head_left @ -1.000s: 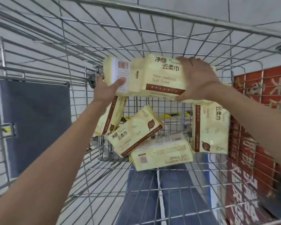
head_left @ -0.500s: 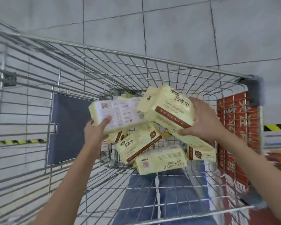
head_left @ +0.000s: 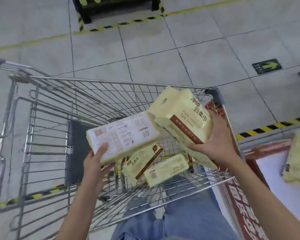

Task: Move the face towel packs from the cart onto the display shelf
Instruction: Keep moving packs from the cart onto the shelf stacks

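Head view: a back-label pack (head_left: 123, 135) is gripped by the left hand (head_left: 97, 160) and a front-label pack (head_left: 184, 118) is clasped by the right hand (head_left: 213, 141), both held above the cart (head_left: 111, 82), where other packs (head_left: 142, 161) are piled.

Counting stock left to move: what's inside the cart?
Two loose packs lie on the cart floor; a corner of a third shows. The held packs in the left hand and right hand hide whatever lies beneath.

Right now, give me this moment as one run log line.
stage: packs held over cart | left hand: grips back-label pack | right hand: grips front-label pack | cart: loose packs inside | shelf: stocked pack
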Demonstrator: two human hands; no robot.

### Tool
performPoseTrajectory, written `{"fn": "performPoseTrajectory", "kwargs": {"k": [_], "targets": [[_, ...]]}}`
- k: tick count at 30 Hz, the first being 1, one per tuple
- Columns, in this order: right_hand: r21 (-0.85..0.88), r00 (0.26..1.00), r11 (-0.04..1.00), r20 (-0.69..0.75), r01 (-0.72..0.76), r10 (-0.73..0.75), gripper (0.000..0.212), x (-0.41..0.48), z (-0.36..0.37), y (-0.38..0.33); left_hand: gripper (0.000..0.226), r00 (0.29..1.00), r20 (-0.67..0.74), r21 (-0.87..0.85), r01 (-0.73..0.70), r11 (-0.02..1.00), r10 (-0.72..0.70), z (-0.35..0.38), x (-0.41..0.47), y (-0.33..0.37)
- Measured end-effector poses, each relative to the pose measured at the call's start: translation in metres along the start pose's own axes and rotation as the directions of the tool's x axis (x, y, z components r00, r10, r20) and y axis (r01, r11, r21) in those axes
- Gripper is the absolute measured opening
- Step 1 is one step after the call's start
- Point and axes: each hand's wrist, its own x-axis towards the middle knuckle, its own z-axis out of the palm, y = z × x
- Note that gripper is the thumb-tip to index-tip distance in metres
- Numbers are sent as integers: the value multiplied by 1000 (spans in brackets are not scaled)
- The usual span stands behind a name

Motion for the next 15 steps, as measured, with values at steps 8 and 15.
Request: {"fn": "performPoseTrajectory", "kwargs": {"k": [8, 15], "targets": [[6, 911, 977, -361, -213, 201, 111, -127, -27, -26, 37, 928, 372, 114, -50, 992, 4, 5, -34, 23], [159, 683, 882, -576, -444, 448, 111, -264, -31, -15, 18, 758, 648, 259, -120, 958, -80, 49, -80, 18]]}}
